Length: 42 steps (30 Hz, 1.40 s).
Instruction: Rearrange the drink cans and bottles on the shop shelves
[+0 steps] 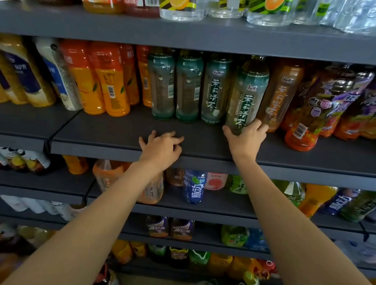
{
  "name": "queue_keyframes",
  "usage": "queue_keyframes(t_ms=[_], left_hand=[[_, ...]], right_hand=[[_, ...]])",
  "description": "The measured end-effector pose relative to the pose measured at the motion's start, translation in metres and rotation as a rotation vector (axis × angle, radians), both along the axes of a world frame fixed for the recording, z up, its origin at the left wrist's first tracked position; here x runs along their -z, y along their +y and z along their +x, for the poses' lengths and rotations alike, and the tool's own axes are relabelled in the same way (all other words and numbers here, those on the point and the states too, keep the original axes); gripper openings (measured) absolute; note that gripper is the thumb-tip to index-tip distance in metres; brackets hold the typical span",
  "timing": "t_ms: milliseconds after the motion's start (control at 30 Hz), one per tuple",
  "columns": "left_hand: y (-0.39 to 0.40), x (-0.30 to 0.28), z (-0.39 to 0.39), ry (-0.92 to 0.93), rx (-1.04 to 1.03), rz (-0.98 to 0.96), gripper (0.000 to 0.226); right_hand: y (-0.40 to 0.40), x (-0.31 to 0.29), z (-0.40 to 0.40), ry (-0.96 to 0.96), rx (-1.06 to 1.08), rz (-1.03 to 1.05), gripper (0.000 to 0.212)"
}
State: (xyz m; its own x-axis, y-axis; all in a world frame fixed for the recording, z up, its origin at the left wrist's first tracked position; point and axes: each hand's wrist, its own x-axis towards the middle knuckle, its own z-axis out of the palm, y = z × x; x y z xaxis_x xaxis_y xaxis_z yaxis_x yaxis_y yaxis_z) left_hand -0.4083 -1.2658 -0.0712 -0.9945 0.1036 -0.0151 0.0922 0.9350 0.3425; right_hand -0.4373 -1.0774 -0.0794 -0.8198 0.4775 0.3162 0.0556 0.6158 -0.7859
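Looking at the whole shop rack first, we figured we were somewhere in the middle of the job: rows above and below were stocked but kinda jumbled, with several bottles leaning or showing barcodes instead of fronts. On the middle shelf the orange juice bottles at left tilted all over, and the purple-label iced tea bottles at right leaned too, so plenty looked left to do.

The green row looked closer to done. Three jasmine tea bottles stood upright side by side at the back, though two showed their barcode sides. Our right hand was wrapped around the base of a fourth jasmine tea bottle, thumb on one side and fingers on the other, sitting a bit forward of its row, label facing out, pale tea inside. Our left hand held nothing, fingers loosely curled over the bare shelf front.
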Motion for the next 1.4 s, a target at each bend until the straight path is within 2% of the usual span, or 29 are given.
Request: queue_keyframes(t_ms=[67, 133, 200, 233, 300, 333, 400, 467, 600, 767, 867, 1000, 1100, 1200, 1400], left_hand=[[-0.001, 0.005, 0.005, 0.039, 0.004, 0.003, 0.041], [-0.003, 0.015, 0.010, 0.082, 0.019, -0.008, 0.042], [-0.007, 0.026, 0.014, 0.117, 0.038, -0.040, 0.043], [-0.008, 0.030, 0.014, 0.134, 0.047, -0.053, 0.043], [-0.010, 0.035, 0.012, 0.160, 0.055, -0.061, 0.043], [-0.010, 0.036, 0.011, 0.156, 0.058, -0.065, 0.044], [-0.010, 0.037, 0.011, 0.160, 0.061, -0.076, 0.044], [-0.010, 0.039, 0.012, 0.184, 0.063, -0.092, 0.044], [-0.010, 0.036, 0.010, 0.160, 0.062, -0.107, 0.044], [-0.008, 0.034, 0.012, 0.155, 0.067, -0.102, 0.044], [-0.001, 0.031, 0.017, 0.158, 0.029, -0.100, 0.044], [0.023, 0.029, 0.032, 0.075, 0.025, -0.162, 0.049], [0.072, 0.021, 0.045, 0.180, 0.167, -0.090, 0.049], [0.157, 0.012, 0.061, 0.317, 0.296, 0.100, 0.037], [0.336, 0.011, 0.102, 0.364, 0.376, 0.231, 0.036]], right_hand=[[-0.001, -0.002, 0.005, 0.029, -0.023, -0.001, 0.068], [-0.003, 0.003, 0.025, 0.156, -0.034, -0.024, 0.068], [-0.011, 0.028, 0.063, 0.311, -0.033, -0.034, 0.052], [-0.016, 0.048, 0.086, 0.323, -0.046, -0.039, 0.042], [-0.031, 0.094, 0.119, 0.168, -0.125, -0.032, 0.037], [-0.038, 0.115, 0.123, 0.023, -0.169, -0.030, 0.043], [-0.049, 0.143, 0.108, -0.228, -0.233, -0.087, 0.070], [-0.058, 0.153, 0.077, -0.333, -0.223, -0.209, 0.088], [-0.065, 0.161, 0.031, -0.321, -0.130, -0.352, 0.084], [-0.054, 0.166, 0.030, -0.277, -0.127, -0.325, 0.078], [-0.038, 0.161, 0.059, -0.268, -0.134, -0.296, 0.079], [0.017, 0.167, 0.131, -0.262, -0.239, -0.248, 0.069], [0.086, 0.166, 0.165, -0.293, -0.287, -0.174, 0.058], [0.167, 0.147, 0.185, -0.252, -0.289, -0.062, 0.062], [0.343, 0.093, 0.238, -0.027, -0.236, -0.050, 0.060]])
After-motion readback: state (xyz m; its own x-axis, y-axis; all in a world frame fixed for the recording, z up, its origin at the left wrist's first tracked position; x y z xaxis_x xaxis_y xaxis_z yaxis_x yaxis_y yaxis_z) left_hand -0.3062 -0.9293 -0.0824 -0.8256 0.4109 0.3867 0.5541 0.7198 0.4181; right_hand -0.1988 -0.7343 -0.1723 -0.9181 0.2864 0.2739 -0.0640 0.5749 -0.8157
